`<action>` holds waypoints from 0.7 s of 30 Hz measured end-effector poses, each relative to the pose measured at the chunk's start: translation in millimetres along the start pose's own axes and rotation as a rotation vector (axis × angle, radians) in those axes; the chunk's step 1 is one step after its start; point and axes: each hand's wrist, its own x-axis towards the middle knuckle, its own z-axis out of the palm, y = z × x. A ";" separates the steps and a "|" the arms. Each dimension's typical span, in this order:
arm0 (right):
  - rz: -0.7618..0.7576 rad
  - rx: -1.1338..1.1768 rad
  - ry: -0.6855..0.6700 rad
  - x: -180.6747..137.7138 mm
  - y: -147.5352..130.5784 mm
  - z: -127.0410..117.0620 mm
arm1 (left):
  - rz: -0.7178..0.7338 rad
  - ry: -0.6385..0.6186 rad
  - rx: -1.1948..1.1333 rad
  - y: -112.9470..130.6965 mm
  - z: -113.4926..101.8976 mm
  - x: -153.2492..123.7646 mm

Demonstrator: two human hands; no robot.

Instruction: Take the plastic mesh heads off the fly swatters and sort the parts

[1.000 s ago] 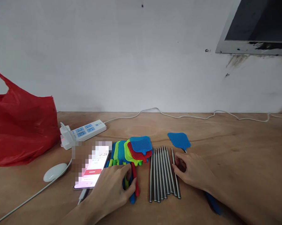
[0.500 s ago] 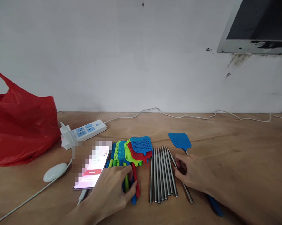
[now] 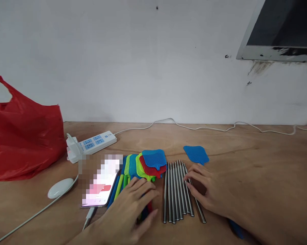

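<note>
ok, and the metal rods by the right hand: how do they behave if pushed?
The metal rods look straight and round, so probably stiff and apt to roll. Their shiny, smooth-looking surface suggests they may be slippery. Most lie close side by side, so pushing one could shift its neighbours.

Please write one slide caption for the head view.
Left hand over coloured handles, right hand at metal rods, mesh fly-swatter heads beyond.

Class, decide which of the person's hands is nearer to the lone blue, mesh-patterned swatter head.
Right. The right hand is just on the near side of the lone blue swatter head, by slim silver metal rods; the left hand is farther away, leftward, over coloured tubular handles.
</note>
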 end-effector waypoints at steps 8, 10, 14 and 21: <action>-0.149 0.003 -0.125 -1.1 -1.2 -1.5 | 0.150 -0.125 -0.111 2.4 -2.0 1.4; -0.122 0.012 -0.109 -0.9 -0.2 -1.0 | 0.181 -0.100 -0.195 5.1 -4.8 3.0; -0.083 0.020 -0.059 0.2 2.8 0.6 | 0.174 -0.034 -0.195 6.6 -2.6 2.9; -0.055 0.041 -0.030 1.0 3.8 1.9 | 0.164 -0.129 -0.137 2.9 1.5 -0.9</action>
